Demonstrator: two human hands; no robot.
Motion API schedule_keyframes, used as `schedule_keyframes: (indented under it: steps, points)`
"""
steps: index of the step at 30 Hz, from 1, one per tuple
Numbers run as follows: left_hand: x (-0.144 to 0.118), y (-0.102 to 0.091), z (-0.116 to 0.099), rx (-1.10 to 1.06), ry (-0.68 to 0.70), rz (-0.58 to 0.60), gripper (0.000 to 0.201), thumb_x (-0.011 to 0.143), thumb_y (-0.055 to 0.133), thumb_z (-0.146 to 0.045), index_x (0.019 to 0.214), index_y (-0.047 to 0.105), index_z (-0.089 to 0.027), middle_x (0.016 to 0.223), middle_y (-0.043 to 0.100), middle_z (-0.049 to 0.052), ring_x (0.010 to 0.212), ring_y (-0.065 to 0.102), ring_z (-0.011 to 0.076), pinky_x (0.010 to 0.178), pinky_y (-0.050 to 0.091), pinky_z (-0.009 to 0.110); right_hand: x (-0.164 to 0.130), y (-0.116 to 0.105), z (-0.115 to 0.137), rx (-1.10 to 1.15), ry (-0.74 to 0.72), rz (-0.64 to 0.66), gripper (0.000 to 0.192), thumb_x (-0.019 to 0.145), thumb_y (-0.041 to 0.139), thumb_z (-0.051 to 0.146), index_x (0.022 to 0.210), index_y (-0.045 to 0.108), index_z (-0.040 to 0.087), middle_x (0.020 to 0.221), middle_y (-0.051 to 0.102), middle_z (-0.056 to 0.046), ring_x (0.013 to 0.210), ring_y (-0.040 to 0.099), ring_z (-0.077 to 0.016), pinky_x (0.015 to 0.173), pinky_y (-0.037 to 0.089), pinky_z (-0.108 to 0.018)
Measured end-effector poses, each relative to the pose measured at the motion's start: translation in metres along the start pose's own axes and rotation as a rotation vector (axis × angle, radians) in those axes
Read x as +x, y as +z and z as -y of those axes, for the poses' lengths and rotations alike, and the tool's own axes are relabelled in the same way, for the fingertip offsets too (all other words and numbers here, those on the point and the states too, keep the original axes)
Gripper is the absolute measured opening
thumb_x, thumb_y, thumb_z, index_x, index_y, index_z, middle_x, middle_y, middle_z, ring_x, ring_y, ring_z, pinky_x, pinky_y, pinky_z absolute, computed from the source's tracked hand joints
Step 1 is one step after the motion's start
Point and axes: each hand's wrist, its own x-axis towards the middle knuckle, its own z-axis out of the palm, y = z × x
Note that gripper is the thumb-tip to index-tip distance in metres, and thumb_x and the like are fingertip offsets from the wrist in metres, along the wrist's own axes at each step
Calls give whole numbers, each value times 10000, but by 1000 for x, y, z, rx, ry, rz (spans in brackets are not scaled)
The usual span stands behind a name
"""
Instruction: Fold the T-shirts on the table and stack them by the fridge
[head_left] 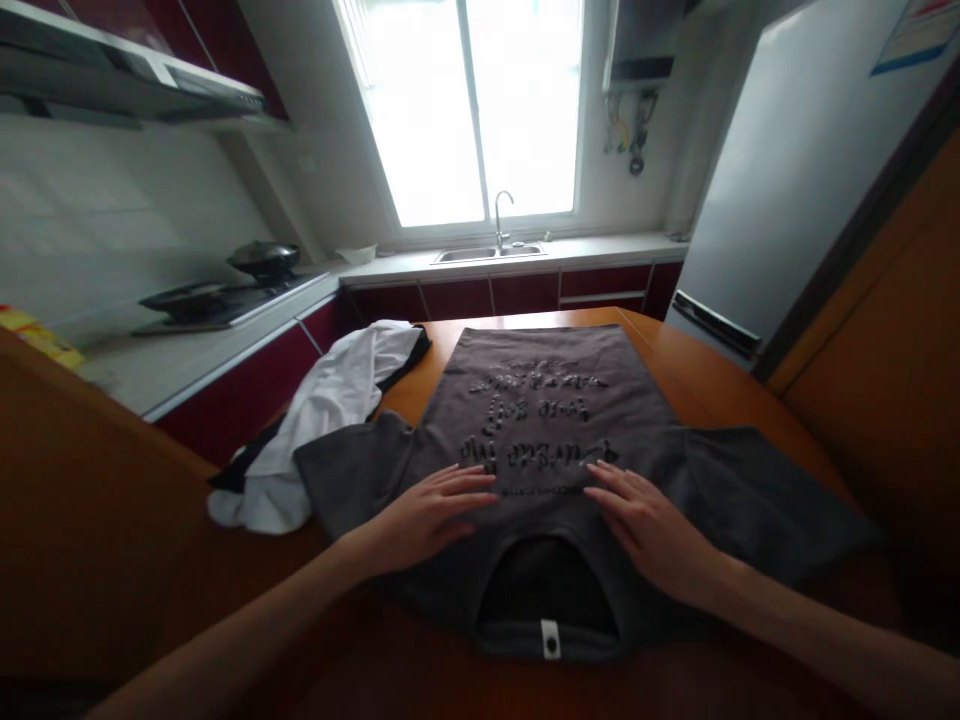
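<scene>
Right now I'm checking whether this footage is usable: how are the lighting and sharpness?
Head view: the window is blown out to white, backlighting the room; the grey T-shirt and both hands, left hand and right hand, sit in dim, soft light; its print is readable as shapes only; the frame's edges bend from wide-angle distortion, and the left foreground is dark and blurred.

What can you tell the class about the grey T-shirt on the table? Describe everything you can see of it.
The grey T-shirt lies spread flat, front up, on the wooden table, collar nearest the camera and hem toward the window. It looks like soft knit fabric. Raised dark lettering crosses the chest, unreadable here. A small white tag sits inside the neck. Both short sleeves are spread out sideways. The left hand and right hand rest flat on its chest. A white garment lies against its left sleeve.
</scene>
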Motion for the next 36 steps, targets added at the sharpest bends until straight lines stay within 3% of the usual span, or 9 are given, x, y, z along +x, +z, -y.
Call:
schedule_keyframes:
  steps: [5, 9, 13, 16, 18, 22, 26, 31, 36]
  points:
    - [-23, 24, -18, 64, 2, 77, 779, 922, 661, -525, 1588, 266, -441, 1682, 207, 44, 1551, 132, 367, 1222, 80, 675, -42, 4, 15, -11, -4, 189, 654, 1016, 477, 507, 1611, 266, 334, 1692, 170, -89, 1554, 146, -306, 1225, 163, -632]
    - [-33, 34, -36, 85, 5, 117, 799, 927, 634, -561, 1597, 210, -456, 1692, 138, 47, 1551, 79, 381, 1206, 53, 696, -56, -2, 13, -21, -41, 289, 668, 1020, 438, 556, 1617, 217, 356, 1699, 116, -72, 1560, 82, -301, 1224, 124, -637]
    - [-27, 26, -31, 109, -13, -7, 700, 967, 598, -520, 1587, 286, -429, 1675, 238, 47, 1549, 161, 350, 1232, 132, 635, -47, -9, -5, -84, 69, 138, 583, 1041, 385, 500, 1584, 358, 289, 1676, 243, -84, 1549, 189, -270, 1232, 201, -569]
    - [-13, 19, -10, 159, -125, -207, 560, 1019, 521, -469, 1554, 400, -356, 1630, 360, 59, 1528, 265, 314, 1231, 233, 577, -30, -9, -31, -207, 300, -67, 560, 1049, 321, 400, 1539, 443, 157, 1634, 334, -163, 1528, 263, -285, 1219, 258, -534]
    - [-4, 21, 5, 201, -225, -276, 534, 1033, 478, -484, 1537, 437, -312, 1617, 384, 73, 1520, 285, 316, 1217, 259, 589, -23, -6, -49, -307, 437, -126, 598, 1048, 296, 410, 1544, 419, 100, 1634, 308, -210, 1531, 240, -327, 1203, 259, -571]
    - [2, 37, 23, 246, -346, -201, 600, 1016, 439, -591, 1558, 392, -338, 1653, 309, 58, 1536, 225, 344, 1199, 208, 662, -24, 8, -74, -395, 530, -44, 658, 1040, 273, 528, 1577, 374, 162, 1649, 287, -185, 1533, 228, -343, 1190, 243, -611]
    - [1, 49, 21, 277, -402, -153, 618, 1012, 392, -630, 1573, 350, -374, 1672, 257, 27, 1548, 184, 337, 1205, 155, 673, -29, 14, -88, -419, 531, 11, 680, 1027, 244, 579, 1578, 381, 203, 1652, 295, -159, 1535, 230, -325, 1195, 230, -608]
    - [2, 50, 11, 251, -445, -136, 632, 1012, 366, -646, 1581, 333, -371, 1679, 235, 29, 1554, 155, 342, 1201, 149, 680, -29, 10, -98, -437, 512, 29, 685, 1019, 251, 578, 1584, 366, 209, 1656, 288, -156, 1536, 230, -318, 1194, 236, -600]
    - [2, 43, 8, 232, -454, -184, 602, 1019, 383, -621, 1541, 424, -325, 1657, 301, 62, 1548, 184, 339, 1197, 189, 667, -29, 3, -91, -440, 511, 19, 661, 1029, 252, 541, 1566, 397, 183, 1647, 296, -182, 1534, 229, -332, 1186, 227, -624]
